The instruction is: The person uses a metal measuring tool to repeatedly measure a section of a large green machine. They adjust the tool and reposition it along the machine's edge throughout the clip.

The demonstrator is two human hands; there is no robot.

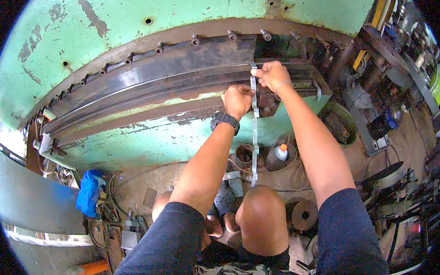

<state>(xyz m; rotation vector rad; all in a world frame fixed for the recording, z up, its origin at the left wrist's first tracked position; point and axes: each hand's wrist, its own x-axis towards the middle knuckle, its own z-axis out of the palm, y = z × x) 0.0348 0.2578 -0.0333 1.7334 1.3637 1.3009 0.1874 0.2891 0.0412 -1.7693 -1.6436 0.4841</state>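
A long, narrow silvery metal strip [255, 132] with several bends runs down from the machine's bed toward my knees. My right hand [271, 75] pinches it close to its far end, where the strip rests over the dark die rail [193, 88]. Just below and to the left, my left hand [238, 99] is closed, its fingertips against the strip's left side. A black watch is on my left wrist and a thin bracelet on my right. Above the rail, a dark upper blade [174, 61] hangs under a row of bolts. The exact grip of the left fingers is partly hidden.
The green press machine [137, 4] spans the far side. Below it stand a bottle with an orange cap [281, 151] and a round bin [339, 122]. A blue bag [90, 192] lies left, near cables. Metal parts and tools crowd the right.
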